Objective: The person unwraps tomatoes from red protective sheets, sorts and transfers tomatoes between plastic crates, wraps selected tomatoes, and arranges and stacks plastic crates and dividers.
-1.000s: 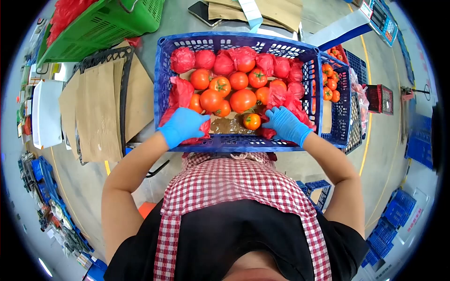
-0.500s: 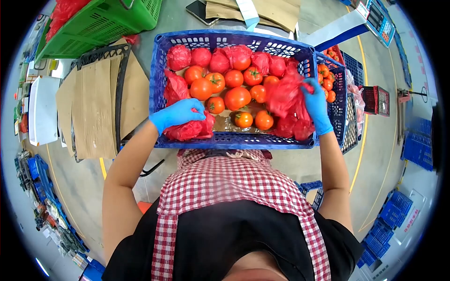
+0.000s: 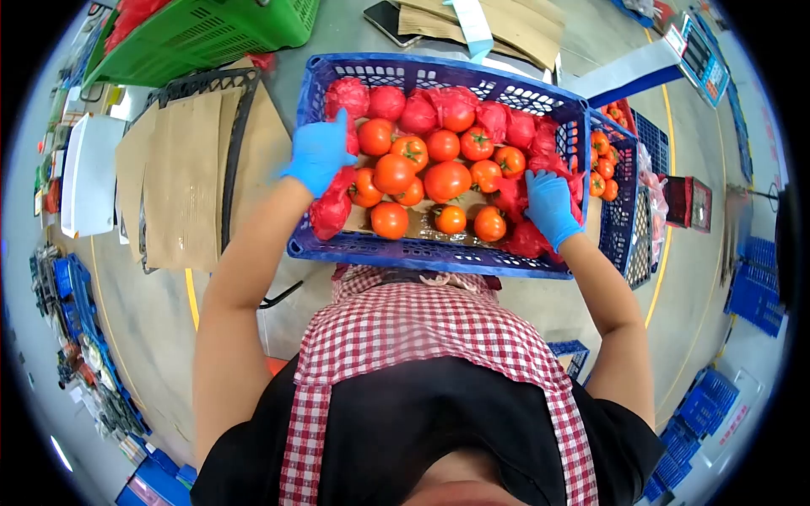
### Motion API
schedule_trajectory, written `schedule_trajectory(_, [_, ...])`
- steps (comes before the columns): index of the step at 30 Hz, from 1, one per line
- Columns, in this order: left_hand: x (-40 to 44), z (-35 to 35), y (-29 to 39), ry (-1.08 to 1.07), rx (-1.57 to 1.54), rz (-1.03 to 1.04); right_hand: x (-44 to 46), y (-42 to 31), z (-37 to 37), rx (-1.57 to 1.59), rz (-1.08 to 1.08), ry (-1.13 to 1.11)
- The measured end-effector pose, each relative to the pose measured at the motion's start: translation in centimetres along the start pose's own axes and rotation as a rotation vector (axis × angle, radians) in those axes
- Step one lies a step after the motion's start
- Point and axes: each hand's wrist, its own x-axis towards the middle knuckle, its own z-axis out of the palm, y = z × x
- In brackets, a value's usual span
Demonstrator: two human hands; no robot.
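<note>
A blue plastic crate (image 3: 439, 259) in front of me holds loose red tomatoes (image 3: 447, 181) in the middle. Red plastic bags (image 3: 418, 112) wrapped round rounded contents line its back. My left hand (image 3: 321, 153), in a blue glove, is at the crate's left wall, thumb apart from the fingers, beside crumpled red plastic (image 3: 331, 216); part of it is blurred. At the right end my gloved right hand (image 3: 553, 209) has its fingers bent onto a red plastic bag (image 3: 527, 240); the fingertips are partly hidden. Brown cardboard (image 3: 430, 229) shows under the tomatoes.
Left of the crate stands a black-framed crate with cardboard sheets (image 3: 190, 177), and behind it a green crate (image 3: 202, 42). A phone (image 3: 391, 21) lies at the back. A scale (image 3: 704, 59) is at the far right, near another blue crate (image 3: 620, 202) with tomatoes.
My left hand has moved up along the crate's left side. My right hand has moved down and inward, pressing the raised red plastic lower. Another tomato now shows at the front left.
</note>
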Motion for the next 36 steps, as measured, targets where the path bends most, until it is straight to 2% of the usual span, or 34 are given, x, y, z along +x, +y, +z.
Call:
schedule_trajectory(3, [2.1, 7.0, -0.4, 0.055, 0.192, -0.018, 0.5, 0.0, 1.7, 0.005, -0.058, -0.001])
schedule_trajectory(4, [2.5, 7.5, -0.2, 0.089, 0.237, -0.032, 0.5, 0.4, 1.9, 0.087, -0.099, 0.083])
schedule_trajectory(6, [2.7, 6.8, -0.7, 0.192, 0.162, 0.121, 0.4, 1.4, 2.3, 0.249, -0.159, 0.249])
schedule_trajectory(8, [2.9, 5.4, -0.8, 0.313, 0.067, 0.221, 1.2, 1.4, 3.2, 0.133, -0.058, 0.190])
schedule_trajectory(9, [2.9, 4.6, -0.6, 0.279, 0.022, 0.186, 1.6, 1.1, 3.0, 0.079, -0.013, 0.161])
schedule_trajectory(10, [2.8, 3.8, -0.4, 0.244, -0.024, 0.143, 1.8, 1.8, 2.6, 0.218, 0.052, 0.126])
schedule_trajectory(12, [3.4, 2.6, -0.9, 0.175, -0.179, 0.017, 2.3, 2.8, 2.0, 0.347, 0.116, 0.258])
schedule_trajectory(14, [3.3, 1.4, -2.0, 0.353, -0.345, 0.163, 1.5, 3.5, -0.4, 0.502, 0.206, 0.456])
schedule_trajectory(15, [3.2, 1.3, -2.5, 0.442, -0.430, 0.233, 1.6, 4.6, -1.0, 0.589, 0.270, 0.486])
schedule_trajectory(16, [3.4, 1.1, -2.6, 0.428, -0.696, 0.168, 1.5, 5.9, -1.5, 0.609, 0.293, 0.561])
schedule_trajectory(17, [3.3, 0.9, -3.0, 0.294, -0.842, 0.097, 1.5, 7.2, -2.1, 0.630, 0.320, 0.637])
schedule_trajectory(19, [2.8, -1.2, -3.1, 0.014, -1.115, -0.039, 1.7, 9.6, -3.4, 0.726, 0.521, 0.449])
schedule_trajectory(20, [2.7, -1.1, -3.6, -0.048, -1.015, -0.034, 1.6, 10.3, -3.8, 0.717, 0.548, 0.468])
schedule_trajectory(21, [1.7, -2.2, -2.7, -0.027, -0.795, 0.055, 1.6, 11.0, -2.6, 0.672, 0.505, 0.571])
schedule_trajectory(23, [-2.4, -5.0, -0.4, 0.013, -0.356, 0.213, -0.5, 7.7, -6.8, 0.477, 0.224, 0.255])
schedule_trajectory(25, [-4.8, -2.4, -0.1, -0.072, -0.147, 0.355, -1.4, 4.0, -5.9, 0.286, -0.058, 0.010])
schedule_trajectory(27, [-6.9, -1.3, 0.6, -0.128, -0.067, 0.422, -1.8, 1.2, -3.5, 0.201, -0.036, -0.040])
schedule_trajectory(30, [-7.4, 2.0, 1.7, -0.129, 0.050, 0.389, -0.6, -1.0, 1.3, -0.040, -0.037, 0.094])
schedule_trajectory(31, [-7.3, 2.6, 1.9, -0.111, 0.090, 0.357, -0.5, -1.1, 2.1, -0.029, -0.074, 0.094])
schedule_trajectory(32, [-7.4, 3.1, 1.7, -0.117, 0.121, 0.487, -0.4, -1.0, 2.8, -0.024, -0.113, 0.096])
schedule_trajectory(35, [-8.4, 4.8, 0.8, -0.135, 0.134, 0.603, 0.4, -0.2, 0.9, 0.045, -0.168, 0.044])
schedule_trajectory(36, [-8.2, 6.4, 0.6, -0.133, 0.162, 0.582, 0.2, -0.1, 0.2, 0.083, -0.167, 0.012])
